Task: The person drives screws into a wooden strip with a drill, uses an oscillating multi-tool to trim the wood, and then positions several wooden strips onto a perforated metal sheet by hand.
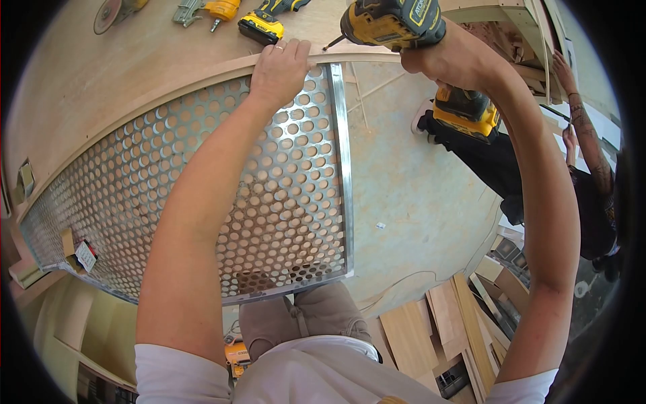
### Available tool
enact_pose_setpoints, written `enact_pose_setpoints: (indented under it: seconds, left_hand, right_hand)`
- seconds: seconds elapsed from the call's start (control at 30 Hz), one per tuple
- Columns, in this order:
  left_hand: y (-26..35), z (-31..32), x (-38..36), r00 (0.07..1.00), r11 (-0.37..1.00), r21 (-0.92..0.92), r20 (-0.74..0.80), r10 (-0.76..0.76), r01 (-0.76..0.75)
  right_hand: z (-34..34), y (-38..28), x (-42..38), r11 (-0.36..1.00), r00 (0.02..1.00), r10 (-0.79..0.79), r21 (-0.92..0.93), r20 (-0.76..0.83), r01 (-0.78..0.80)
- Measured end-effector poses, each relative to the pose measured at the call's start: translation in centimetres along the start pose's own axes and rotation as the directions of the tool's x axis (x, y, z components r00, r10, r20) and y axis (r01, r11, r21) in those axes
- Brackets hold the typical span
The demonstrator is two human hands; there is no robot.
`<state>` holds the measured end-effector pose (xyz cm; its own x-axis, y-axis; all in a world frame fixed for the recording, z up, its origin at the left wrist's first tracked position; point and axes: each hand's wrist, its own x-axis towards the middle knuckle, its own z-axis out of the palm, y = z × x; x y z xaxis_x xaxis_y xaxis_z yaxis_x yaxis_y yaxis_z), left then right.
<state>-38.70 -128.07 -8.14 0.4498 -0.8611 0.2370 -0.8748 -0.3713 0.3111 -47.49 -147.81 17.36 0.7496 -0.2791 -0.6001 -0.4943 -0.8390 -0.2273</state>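
My right hand (449, 57) is wrapped round the handle of a yellow and black cordless impact driver (393, 21), its battery showing below the hand. The driver's thin bit points down and left, its tip close over a curved wooden strip (373, 58). To the left of the bit, my left hand (281, 71) grips this strip, fingers bent over the edge. Below the strip, a perforated metal panel (286, 182) with round holes spreads under my left forearm. A shiny metal frame bar (342, 168) runs down its right side.
At the top lie a second yellow cordless tool (262, 25), an orange air tool (222, 9) and an angle grinder (116, 13). A small box (81, 252) rests at the panel's left. Wooden boards (410, 337) are piled lower right. Another person (579, 195) is at the right.
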Motion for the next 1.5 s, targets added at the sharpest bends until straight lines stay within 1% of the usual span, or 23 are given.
enact_pose_setpoints:
  seconds: [0.07,0.17,0.27,0.37,0.47,0.57,0.67,0.77,0.83,0.87,0.97,1.07,1.17,1.27,1.37,1.47,1.5]
  left_hand:
    - [0.0,0.0,0.0,1.000,1.000,0.007,0.017,-0.003,0.003]
    - [-0.1,0.3,-0.1,1.000,1.000,0.010,0.023,0.002,-0.002]
    - [-0.2,1.0,-0.1,1.000,0.997,0.072,-0.020,0.011,-0.010]
    - [-0.1,0.8,-0.2,0.999,1.000,0.025,0.049,-0.014,0.013]
    - [-0.1,0.8,-0.3,1.000,1.000,0.000,-0.003,0.003,-0.003]
    - [-0.2,0.8,-0.2,1.000,1.000,0.016,0.027,0.000,0.000]
    - [-0.3,0.8,-0.1,0.999,1.000,0.018,0.045,-0.006,0.005]
    - [-0.3,0.7,-0.2,1.000,1.000,0.023,-0.014,0.016,-0.015]
    - [-0.3,0.7,-0.1,1.000,1.000,0.016,-0.007,0.010,-0.009]
    - [-0.3,0.6,-0.1,1.000,1.000,0.011,-0.002,0.008,-0.008]
    - [-0.2,0.2,0.0,0.999,0.996,-0.087,0.021,-0.026,0.027]
    - [-0.5,0.3,0.2,0.994,0.997,-0.065,0.099,-0.042,0.048]
    - [-0.6,0.6,0.3,0.995,0.995,-0.081,0.086,-0.056,0.063]
    - [-0.6,0.8,0.3,0.996,0.995,-0.080,0.069,-0.062,0.068]
    - [-0.4,0.8,0.2,0.996,0.993,-0.083,0.059,-0.074,0.079]
    - [-0.5,1.2,0.2,0.997,0.993,-0.095,0.027,-0.075,0.077]
    - [-0.5,1.0,0.4,0.996,0.993,-0.084,0.036,-0.076,0.079]
  right_hand:
    - [0.1,0.0,0.0,1.000,1.000,-0.016,0.006,-0.020,0.016]
    - [-1.0,-0.6,0.8,0.965,0.965,-0.249,0.099,0.079,0.241]
    - [-0.9,0.0,1.0,0.930,0.935,-0.352,0.130,0.052,0.343]
    - [-2.0,-1.4,0.3,0.959,0.960,-0.256,0.151,0.111,0.239]
    - [-2.3,-1.8,0.1,0.970,0.970,-0.209,0.150,0.122,0.191]
    - [-2.1,-2.1,0.2,0.988,0.983,-0.141,0.086,0.121,0.132]
    - [-3.2,-3.0,-0.1,0.992,0.972,-0.113,0.080,0.204,0.099]
    - [-0.8,-0.1,1.3,0.928,0.947,-0.322,0.200,0.013,0.313]
    - [-1.0,-0.3,0.8,0.995,0.992,-0.091,0.049,0.089,0.087]
    - [-1.1,-0.4,0.5,0.999,0.993,0.033,-0.032,0.113,-0.029]
    - [-0.6,0.0,0.5,1.000,0.998,-0.026,0.014,0.059,0.026]
    - [-0.7,0.3,0.8,1.000,0.996,-0.019,-0.011,0.089,0.020]
    - [-0.4,0.7,0.6,0.999,0.998,-0.052,-0.003,0.019,0.052]
    - [-1.1,0.0,0.7,0.999,0.992,0.047,-0.008,0.117,-0.046]
    - [-0.6,0.3,0.6,1.000,0.998,0.007,-0.015,0.070,-0.006]
    - [-0.6,-0.3,0.1,0.999,0.999,0.036,0.027,0.034,-0.037]
    - [-0.8,-0.1,0.3,0.999,0.998,0.039,0.011,0.051,-0.040]
